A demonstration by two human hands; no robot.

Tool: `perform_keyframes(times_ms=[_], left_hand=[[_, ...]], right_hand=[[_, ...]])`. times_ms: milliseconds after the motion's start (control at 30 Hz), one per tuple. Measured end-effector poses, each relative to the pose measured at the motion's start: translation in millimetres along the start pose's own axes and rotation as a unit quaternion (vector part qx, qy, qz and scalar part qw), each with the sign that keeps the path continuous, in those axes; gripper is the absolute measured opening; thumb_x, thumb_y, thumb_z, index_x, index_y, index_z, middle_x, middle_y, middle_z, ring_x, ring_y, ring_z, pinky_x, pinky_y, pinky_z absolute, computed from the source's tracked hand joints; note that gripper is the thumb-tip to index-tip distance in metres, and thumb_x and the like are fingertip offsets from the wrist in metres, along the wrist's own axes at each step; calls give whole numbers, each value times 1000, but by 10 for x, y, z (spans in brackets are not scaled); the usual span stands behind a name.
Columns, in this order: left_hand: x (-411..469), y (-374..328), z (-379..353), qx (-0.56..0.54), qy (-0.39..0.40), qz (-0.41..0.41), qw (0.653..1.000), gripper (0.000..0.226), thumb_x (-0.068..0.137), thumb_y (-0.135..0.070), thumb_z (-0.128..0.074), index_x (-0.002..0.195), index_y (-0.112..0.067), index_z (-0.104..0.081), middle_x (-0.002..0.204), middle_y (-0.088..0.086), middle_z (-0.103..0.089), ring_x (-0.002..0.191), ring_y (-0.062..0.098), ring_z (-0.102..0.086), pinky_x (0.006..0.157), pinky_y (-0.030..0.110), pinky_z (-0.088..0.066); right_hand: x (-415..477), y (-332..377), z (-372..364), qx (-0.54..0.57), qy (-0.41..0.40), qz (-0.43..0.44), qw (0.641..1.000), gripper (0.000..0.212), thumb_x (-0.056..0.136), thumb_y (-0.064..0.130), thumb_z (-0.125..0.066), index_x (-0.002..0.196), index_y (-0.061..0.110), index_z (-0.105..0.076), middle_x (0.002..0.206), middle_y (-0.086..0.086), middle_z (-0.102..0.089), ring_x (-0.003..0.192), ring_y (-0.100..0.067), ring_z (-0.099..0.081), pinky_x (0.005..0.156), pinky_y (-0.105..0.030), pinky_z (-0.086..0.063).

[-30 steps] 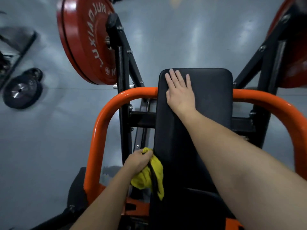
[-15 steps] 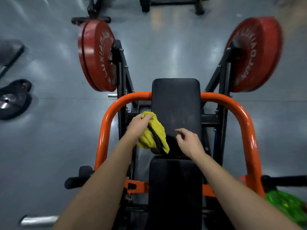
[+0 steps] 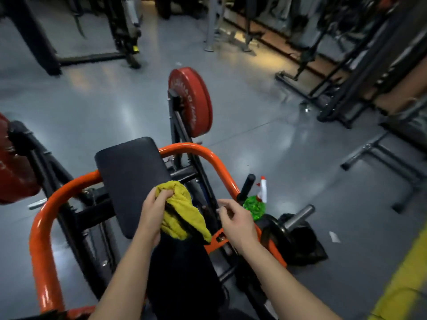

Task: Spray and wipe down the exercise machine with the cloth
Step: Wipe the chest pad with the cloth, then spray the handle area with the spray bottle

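Observation:
The exercise machine has a black back pad [image 3: 131, 179], a black seat [image 3: 184, 273] and a curved orange bar [image 3: 41, 250]. My left hand [image 3: 152, 215] grips a bunched yellow cloth [image 3: 182, 213] at the pad's lower right edge. My right hand [image 3: 235, 222] hovers just right of the cloth with loosely curled fingers and holds nothing. A green spray bottle [image 3: 255, 206] with a white and red nozzle stands on the floor right of the machine, a little beyond my right hand.
Red weight plates hang on the machine at the back [image 3: 191, 102] and far left [image 3: 13, 169]. A black plate and a steel peg [image 3: 298, 218] lie beside the bottle. Racks and bench legs [image 3: 381, 155] fill the right side. A yellow stripe [image 3: 402, 282] marks the floor.
My view has swung to the right, bringing the spray bottle and racks into sight. My right hand came off the back pad and moved right of the cloth. My left hand still holds the cloth.

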State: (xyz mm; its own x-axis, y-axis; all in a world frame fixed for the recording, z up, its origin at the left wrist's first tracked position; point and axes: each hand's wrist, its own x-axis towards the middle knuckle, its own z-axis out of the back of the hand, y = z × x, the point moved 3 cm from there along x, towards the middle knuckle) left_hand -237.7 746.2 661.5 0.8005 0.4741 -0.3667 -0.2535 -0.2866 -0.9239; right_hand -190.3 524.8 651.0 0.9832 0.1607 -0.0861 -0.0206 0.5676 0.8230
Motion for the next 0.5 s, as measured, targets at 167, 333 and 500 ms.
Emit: perform_keyframes(times_ms=[167,333,500], left_hand=[[-150,90,-547,24,48,14,998,5,93,-17,-70,95,-13,-69,87,8,-73,84,24,-69,80,44,-54],[-134,203,-970,30,34,45,998,4,95,-16,-63,94,-17,-67,86,5,-71,85,23,-67,76,38,-53],[-64,288,-1247,41,4,72,997,9,95,-12,-57,98,-7,-64,89,9,-65,86,24,-63,73,36,-51]], right_hand=[[-107,-462,636,-3,-178,-34,983,14,93,31,-66,107,33,-64,87,10,-64,76,-6,-62,72,-36,-53],[-12,-1116,934,-35,-154,-77,985,73,83,55,-77,142,24,-47,127,5,-49,115,-14,-53,99,-38,-50],[406,-1540,914,-47,-27,-90,995,112,71,66,-80,159,19,-27,158,-7,-34,146,-24,-32,120,-43,-32]])
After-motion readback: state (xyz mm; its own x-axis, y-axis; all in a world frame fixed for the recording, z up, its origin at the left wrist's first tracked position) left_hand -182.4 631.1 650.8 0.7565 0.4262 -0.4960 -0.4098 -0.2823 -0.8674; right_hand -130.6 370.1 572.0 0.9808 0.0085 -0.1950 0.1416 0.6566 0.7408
